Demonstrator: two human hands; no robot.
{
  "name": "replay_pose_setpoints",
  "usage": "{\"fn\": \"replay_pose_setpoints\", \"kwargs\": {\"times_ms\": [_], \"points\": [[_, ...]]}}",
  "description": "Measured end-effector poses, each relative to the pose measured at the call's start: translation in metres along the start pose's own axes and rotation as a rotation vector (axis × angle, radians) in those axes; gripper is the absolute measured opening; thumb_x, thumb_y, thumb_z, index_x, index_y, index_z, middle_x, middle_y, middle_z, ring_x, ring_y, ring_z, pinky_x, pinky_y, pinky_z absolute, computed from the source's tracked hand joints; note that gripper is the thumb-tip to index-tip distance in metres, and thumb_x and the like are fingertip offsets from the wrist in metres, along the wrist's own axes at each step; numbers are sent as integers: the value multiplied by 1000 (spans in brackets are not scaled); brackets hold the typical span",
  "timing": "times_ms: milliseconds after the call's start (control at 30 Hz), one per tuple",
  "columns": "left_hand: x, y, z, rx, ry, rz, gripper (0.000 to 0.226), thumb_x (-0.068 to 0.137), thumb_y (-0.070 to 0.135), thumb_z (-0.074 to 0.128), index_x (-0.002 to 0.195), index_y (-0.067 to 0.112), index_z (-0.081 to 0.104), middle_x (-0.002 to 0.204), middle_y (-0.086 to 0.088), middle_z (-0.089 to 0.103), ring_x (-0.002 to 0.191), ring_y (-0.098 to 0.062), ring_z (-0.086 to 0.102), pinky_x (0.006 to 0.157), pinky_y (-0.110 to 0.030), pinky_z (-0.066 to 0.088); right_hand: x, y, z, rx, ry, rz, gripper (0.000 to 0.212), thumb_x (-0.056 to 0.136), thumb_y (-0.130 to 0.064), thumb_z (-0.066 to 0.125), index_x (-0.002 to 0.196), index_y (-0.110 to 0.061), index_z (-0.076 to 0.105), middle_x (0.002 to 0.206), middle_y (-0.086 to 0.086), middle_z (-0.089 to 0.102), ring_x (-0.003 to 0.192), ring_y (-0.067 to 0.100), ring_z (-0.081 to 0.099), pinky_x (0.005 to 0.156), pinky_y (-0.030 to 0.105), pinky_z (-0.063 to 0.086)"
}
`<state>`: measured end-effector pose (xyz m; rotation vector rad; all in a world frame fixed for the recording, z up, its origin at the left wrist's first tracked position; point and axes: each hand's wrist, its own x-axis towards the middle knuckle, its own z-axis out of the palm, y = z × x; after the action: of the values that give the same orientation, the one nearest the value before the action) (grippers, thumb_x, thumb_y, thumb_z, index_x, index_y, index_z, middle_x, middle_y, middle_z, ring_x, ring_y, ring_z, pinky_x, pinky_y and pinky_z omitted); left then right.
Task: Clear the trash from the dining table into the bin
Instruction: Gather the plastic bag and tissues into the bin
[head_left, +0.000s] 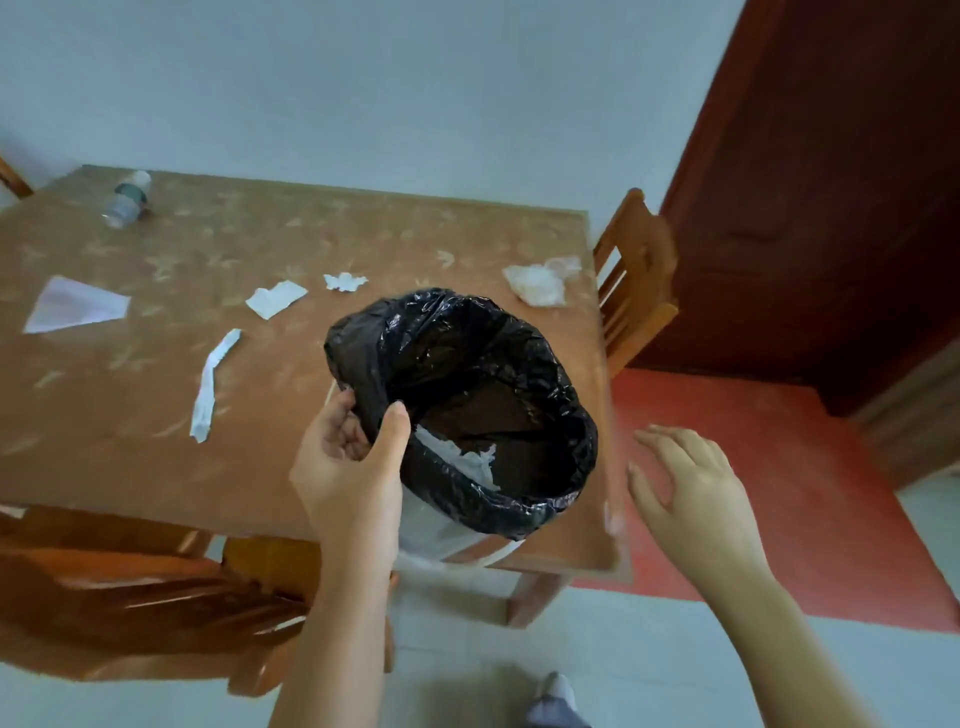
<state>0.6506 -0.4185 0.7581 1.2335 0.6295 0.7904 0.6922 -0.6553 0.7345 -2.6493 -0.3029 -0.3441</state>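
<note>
My left hand (353, 467) grips the near-left rim of a white bin lined with a black bag (540, 364), held over the table's near right part. A white scrap (467, 460) lies inside the bin. My right hand (691, 483) hovers open beside the bin, off the table's right edge. On the brown table (130, 441) lie a long paper strip (210, 384), a folded white sheet (78, 306), a torn paper piece (275, 299), a small crumpled scrap (344, 282), a crumpled clear plastic wad (540, 283) and a lying plastic bottle (127, 200).
A wooden chair (636, 275) stands at the table's right side, another chair (145, 592) at the near left. A dark red door (831, 182) is at the right, with red floor (753, 493) below it. My foot (558, 696) shows on the pale tiles.
</note>
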Motion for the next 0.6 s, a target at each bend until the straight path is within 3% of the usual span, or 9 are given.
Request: {"fn": "replay_pose_setpoints", "kwargs": {"times_ms": [67,167,300,400,467,600], "points": [[-14,-2,15,3,-22,-18,27,74,7,72,94,23,65,105,-5,69,82,-3,65,73,-15,51,-6,20,-11,5,20,37,31,77,-11,65,107,-6,62,111,13,64,102,34,56,86,45,46],[-33,-8,44,41,-47,-21,35,75,6,71,108,13,62,121,-19,61,88,-9,65,78,-15,51,-9,53,-23,24,35,83,30,79,-13,64,108,-6,61,111,12,63,103,33,55,86,44,46],[-66,-22,104,76,-84,37,30,75,6,71,100,21,63,123,-21,59,100,-13,62,76,-12,50,4,114,-41,41,47,102,31,80,-15,63,109,-7,61,113,10,63,104,31,55,87,42,46],[-90,-35,157,81,-65,71,33,75,6,71,107,14,63,104,-8,67,75,4,63,71,-8,47,28,168,-55,50,6,73,33,82,-18,60,114,-10,58,117,7,61,108,28,52,91,41,44],[-104,-42,192,62,-57,75,35,76,6,70,110,11,62,100,0,65,77,2,63,73,-8,46,49,200,-66,56,7,21,33,81,-17,61,114,-11,59,116,7,62,108,28,54,90,41,45],[-123,-50,245,51,-24,124,27,77,4,69,91,27,62,71,8,52,59,7,51,66,-7,42,95,245,-86,84,20,-108,31,78,-15,65,109,-10,61,111,9,64,102,32,57,84,44,48]]}}
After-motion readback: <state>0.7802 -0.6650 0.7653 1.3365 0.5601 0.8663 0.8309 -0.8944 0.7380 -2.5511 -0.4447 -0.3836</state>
